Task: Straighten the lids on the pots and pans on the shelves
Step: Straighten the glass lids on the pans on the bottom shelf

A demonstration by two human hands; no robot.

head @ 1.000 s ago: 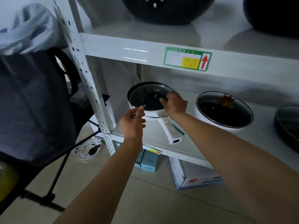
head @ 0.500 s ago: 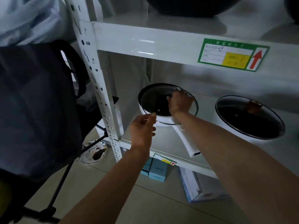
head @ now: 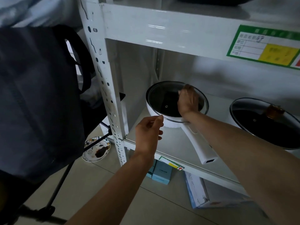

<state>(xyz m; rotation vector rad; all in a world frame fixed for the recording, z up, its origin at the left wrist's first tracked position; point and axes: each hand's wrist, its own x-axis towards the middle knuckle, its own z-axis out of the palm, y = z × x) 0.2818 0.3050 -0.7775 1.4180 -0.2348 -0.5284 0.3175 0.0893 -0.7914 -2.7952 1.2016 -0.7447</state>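
Note:
A white saucepan with a long white handle stands at the left of the lower shelf. A round glass lid lies on it. My right hand is closed over the middle of the lid, hiding its knob. My left hand pinches the lid's near rim between thumb and forefinger. To the right sits a second white pot under a glass lid with a brown knob.
A white perforated upright stands left of the saucepan. The upper shelf beam carries a green and yellow label. A dark bag hangs at left. On the floor are a patterned plate, blue boxes and a carton.
The view has moved closer to the shelf. My right hand slid from the lid's near right edge to its middle. My left hand stays at the near rim.

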